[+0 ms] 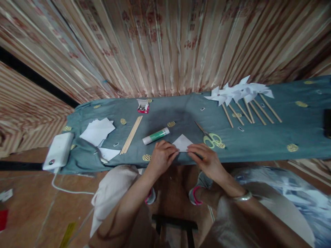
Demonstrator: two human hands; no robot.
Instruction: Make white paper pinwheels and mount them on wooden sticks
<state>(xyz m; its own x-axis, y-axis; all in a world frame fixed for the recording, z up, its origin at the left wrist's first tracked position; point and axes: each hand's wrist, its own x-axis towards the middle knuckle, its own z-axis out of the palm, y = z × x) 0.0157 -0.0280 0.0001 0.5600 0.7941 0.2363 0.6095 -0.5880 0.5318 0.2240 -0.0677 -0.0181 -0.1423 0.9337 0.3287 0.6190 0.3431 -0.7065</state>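
Observation:
A small piece of white paper (182, 142), folded into a triangle with its peak pointing away from me, lies at the table's near edge. My left hand (163, 155) pinches its left corner, and my right hand (204, 156) pinches the right corner. Just beyond my left hand rests a green and white glue stick (156, 136). Scissors with pale green handles (212, 140) lie beyond my right hand, their blades pointing away to the left.
Several paper pinwheels on sticks (241, 91) lie at the back right. Leftward are bare wooden sticks (131, 135), a small open box of metal pins (143, 106), white paper sheets (97, 131) and a white power bank (58, 151) with a cable. A curtain (165, 48) hangs behind the table.

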